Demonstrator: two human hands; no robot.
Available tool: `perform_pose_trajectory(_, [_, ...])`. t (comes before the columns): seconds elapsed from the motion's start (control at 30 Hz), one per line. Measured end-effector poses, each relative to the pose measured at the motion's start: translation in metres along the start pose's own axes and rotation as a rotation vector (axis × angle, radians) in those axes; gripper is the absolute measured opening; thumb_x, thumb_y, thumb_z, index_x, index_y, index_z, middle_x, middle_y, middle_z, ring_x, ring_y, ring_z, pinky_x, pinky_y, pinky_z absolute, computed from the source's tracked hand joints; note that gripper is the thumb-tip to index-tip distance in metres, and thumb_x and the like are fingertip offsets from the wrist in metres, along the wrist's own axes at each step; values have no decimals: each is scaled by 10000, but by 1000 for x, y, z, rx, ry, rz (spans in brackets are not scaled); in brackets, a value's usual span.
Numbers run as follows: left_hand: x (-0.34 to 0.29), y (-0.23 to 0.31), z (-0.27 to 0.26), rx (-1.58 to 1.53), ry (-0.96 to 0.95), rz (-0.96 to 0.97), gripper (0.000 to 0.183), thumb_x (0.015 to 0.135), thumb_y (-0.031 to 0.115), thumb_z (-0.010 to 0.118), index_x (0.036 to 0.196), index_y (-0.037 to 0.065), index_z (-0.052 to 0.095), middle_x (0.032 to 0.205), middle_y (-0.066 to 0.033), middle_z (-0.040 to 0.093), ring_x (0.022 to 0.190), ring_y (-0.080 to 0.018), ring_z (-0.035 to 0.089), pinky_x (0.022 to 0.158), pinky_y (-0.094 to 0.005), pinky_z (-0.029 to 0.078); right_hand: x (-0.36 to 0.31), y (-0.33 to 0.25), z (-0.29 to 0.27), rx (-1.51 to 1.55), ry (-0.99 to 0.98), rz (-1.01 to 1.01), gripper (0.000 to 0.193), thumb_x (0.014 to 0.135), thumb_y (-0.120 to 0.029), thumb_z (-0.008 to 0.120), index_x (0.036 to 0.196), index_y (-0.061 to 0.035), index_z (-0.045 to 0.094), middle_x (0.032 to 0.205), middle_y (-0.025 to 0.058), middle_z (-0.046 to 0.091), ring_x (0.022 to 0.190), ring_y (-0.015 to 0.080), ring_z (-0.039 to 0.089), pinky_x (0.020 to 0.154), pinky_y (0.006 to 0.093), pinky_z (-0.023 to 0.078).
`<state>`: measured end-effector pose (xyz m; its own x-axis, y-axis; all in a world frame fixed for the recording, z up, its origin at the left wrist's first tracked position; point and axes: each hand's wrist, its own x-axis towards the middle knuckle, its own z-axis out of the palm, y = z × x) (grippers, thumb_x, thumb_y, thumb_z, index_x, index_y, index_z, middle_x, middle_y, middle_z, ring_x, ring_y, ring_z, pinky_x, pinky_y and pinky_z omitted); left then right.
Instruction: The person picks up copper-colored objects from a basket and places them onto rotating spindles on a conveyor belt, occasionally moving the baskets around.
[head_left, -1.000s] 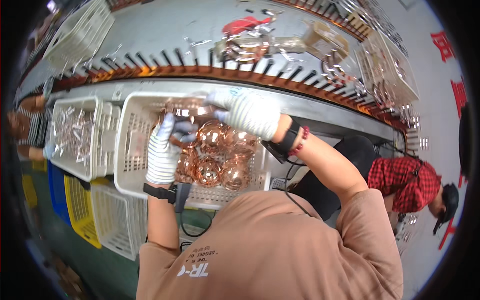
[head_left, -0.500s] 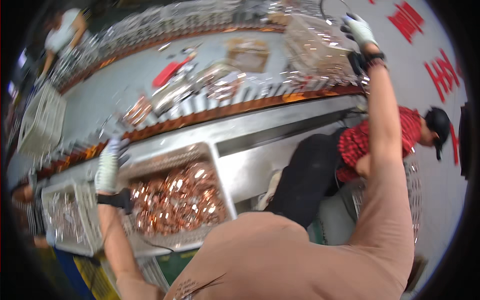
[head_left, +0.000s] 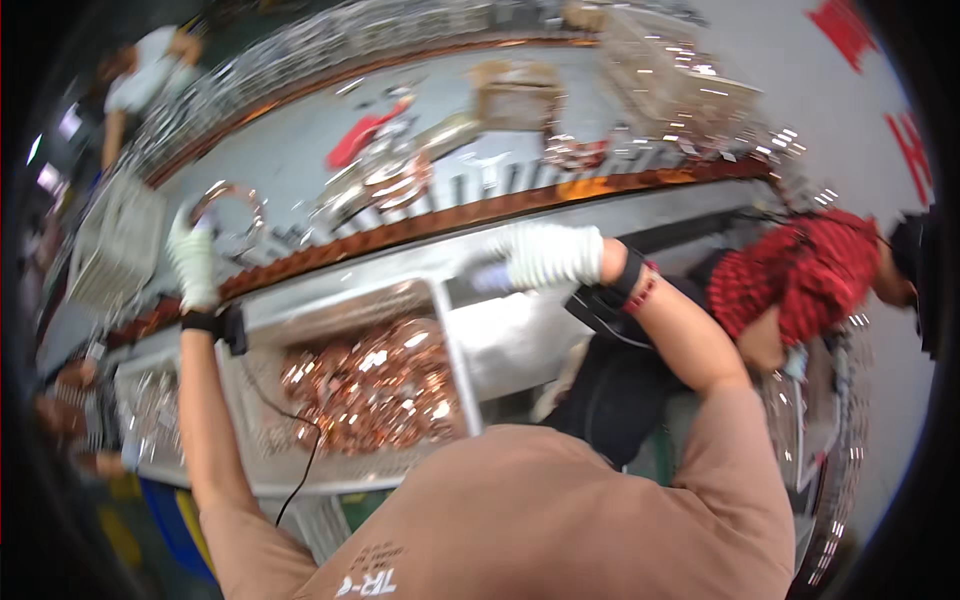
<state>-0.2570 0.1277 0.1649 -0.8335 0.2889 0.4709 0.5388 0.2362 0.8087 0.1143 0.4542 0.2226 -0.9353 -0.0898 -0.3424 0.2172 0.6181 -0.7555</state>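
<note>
My left hand, in a pale knit glove with a dark band at the wrist, is closed at the near left edge of the work table. From its fingers a thin copper-coloured ring arches up over the tabletop, blurred. My right hand, gloved the same way, hangs above the metal ledge, right of a white crate. Motion smears its fingers, so their grip is hidden. Shiny copper pieces fill much of that crate.
On the table lie a red tool, a cardboard box and metal parts. White baskets stand at its left and right. A person in a red checked shirt bends close at my right; others work at left.
My right hand has swung from the far upper right down and left to above the ledge. My left hand has shifted slightly up and left, and a copper ring now shows at its fingers.
</note>
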Motion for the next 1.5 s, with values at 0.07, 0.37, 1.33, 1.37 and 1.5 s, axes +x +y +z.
perform_pose_trajectory(0.07, [-17, 86, 20, -316, -56, -32, 278, 965, 111, 536, 1196, 1, 643, 975, -31, 680, 788, -96, 617, 689, -263, 509, 14, 39, 33, -91, -190, -55, 374, 963, -345, 632, 1258, -121, 684, 955, 59, 737, 810, 135, 682, 782, 316, 541])
perform_pose_trajectory(0.37, [16, -52, -17, -1044, -825, -673, 380, 1075, 339, 315, 994, 76, 578, 878, -126, 602, 792, -281, 596, 756, -441, 513, 55, 31, 127, 33, -577, -176, 325, 926, -314, 571, 1116, -108, 736, 934, 71, 733, 781, 188, 673, 682, 335, 547])
perform_pose_trajectory(1.33, [69, 95, 201, 715, -1196, 637, 278, 926, 289, 642, 824, 31, 641, 657, -51, 560, 558, -157, 544, 483, -383, 425, 9, 73, 158, -648, -17, -476, 189, 882, -188, 620, 1013, -80, 701, 792, 136, 709, 757, 345, 712, 631, 456, 543])
perform_pose_trajectory(1.37, [65, 101, 191, 659, -1144, 373, 265, 912, 275, 667, 837, 22, 643, 655, -48, 562, 539, -159, 542, 472, -368, 431, 4, 71, 156, -682, -24, -483, 154, 882, -156, 613, 980, -78, 700, 762, 130, 699, 730, 343, 708, 610, 451, 535])
perform_pose_trajectory(1.5, [21, 161, 187, 248, -610, -229, 166, 897, 138, 673, 978, -5, 689, 669, -28, 592, 483, -141, 547, 416, -297, 443, -2, 73, 166, -660, 12, -516, 136, 884, -111, 595, 963, -68, 697, 740, 136, 692, 720, 343, 708, 598, 446, 532])
